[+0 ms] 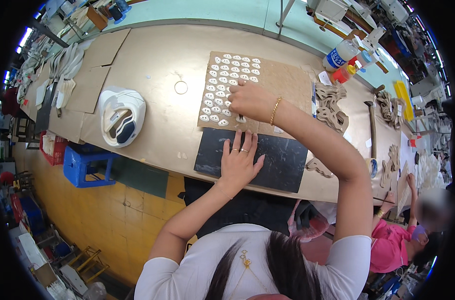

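My right hand (250, 101) is closed above a brown cardboard sheet (282, 82); its fingers hide whatever they hold. Rows of small white rounded pieces (221, 94) with holes cover the sheet's left part. One white piece (241, 119) lies just below my right fist, near the sheet's lower edge. Flat on a black board (280, 162) rests my left hand (239, 162), fingers spread, fingertips close to where the cardboard meets the board.
A white moulded form (121, 117) stands to the left, beside a thin ring (181, 87). Rightward are stacked brown cut pieces (332, 105), a hammer (371, 127), a plastic bottle (340, 55) and a red yellow-capped bottle (344, 73). A co-worker in pink (390, 245) sits at right.
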### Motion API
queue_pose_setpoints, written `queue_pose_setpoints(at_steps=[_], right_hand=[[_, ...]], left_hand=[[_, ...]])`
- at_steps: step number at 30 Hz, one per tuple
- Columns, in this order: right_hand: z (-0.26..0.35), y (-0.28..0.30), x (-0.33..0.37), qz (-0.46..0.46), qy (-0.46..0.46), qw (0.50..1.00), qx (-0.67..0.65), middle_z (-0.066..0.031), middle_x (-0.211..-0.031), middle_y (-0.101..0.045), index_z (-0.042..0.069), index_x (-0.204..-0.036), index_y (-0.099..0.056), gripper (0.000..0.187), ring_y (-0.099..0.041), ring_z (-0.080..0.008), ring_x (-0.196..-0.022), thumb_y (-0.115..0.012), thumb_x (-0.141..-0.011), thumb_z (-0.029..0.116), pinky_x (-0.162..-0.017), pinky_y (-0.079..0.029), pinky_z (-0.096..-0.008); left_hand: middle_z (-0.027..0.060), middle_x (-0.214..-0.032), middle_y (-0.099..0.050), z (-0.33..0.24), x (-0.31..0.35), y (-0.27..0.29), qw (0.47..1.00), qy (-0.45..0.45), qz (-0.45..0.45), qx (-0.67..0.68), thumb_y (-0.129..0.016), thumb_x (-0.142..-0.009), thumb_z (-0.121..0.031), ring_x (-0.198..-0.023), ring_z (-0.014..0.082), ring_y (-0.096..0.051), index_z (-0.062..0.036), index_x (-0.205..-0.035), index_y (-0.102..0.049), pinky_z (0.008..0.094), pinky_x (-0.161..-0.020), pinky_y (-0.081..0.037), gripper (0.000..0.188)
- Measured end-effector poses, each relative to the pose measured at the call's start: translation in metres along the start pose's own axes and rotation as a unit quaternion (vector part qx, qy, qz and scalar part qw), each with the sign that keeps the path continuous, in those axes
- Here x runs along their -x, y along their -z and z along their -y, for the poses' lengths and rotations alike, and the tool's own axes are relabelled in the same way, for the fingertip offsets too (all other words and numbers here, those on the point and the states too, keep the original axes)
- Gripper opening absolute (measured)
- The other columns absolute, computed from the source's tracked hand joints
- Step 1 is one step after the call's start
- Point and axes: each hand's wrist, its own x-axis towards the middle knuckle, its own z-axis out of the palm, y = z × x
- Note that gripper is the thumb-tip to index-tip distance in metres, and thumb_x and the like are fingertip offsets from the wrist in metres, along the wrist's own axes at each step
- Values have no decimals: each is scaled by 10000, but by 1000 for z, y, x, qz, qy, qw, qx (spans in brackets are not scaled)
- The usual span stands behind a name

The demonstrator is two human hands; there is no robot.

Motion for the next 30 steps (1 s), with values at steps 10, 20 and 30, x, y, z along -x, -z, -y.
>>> queue_pose_setpoints(at_steps=[10, 20, 30], right_hand=[[18, 39, 83, -32, -39, 998, -45, 35, -812, -642, 179, -769, -740, 73, -601, -165, -955, -682, -803, 207, -869, -470, -322], [80, 8, 130, -41, -3, 996, -81, 60, -807, -639, 169, -708, -716, 98, -581, -152, -948, -690, -762, 248, -897, -465, -311], [68, 18, 147, -81, -105, 990, -46, 23, -922, -679, 151, -855, -715, 98, -616, -179, -963, -673, -795, 215, -939, -473, -345]], left_hand=[[146, -1364, -515, 3, -1, 12, 999, 9, -3, 42, -701, -872, -347, -1357, 336, -438, -46, -1313, -591, 514, -1075, -366, 545], [78, -1113, -593, -1, 12, 20, 964, -217, 8, 151, -760, -808, -249, -1069, 276, -551, -136, -1132, -708, 441, -920, -416, 347], [64, -1130, -574, -10, 10, 18, 971, -195, 45, 132, -755, -810, -294, -1087, 260, -534, -165, -1167, -698, 442, -922, -398, 383]])
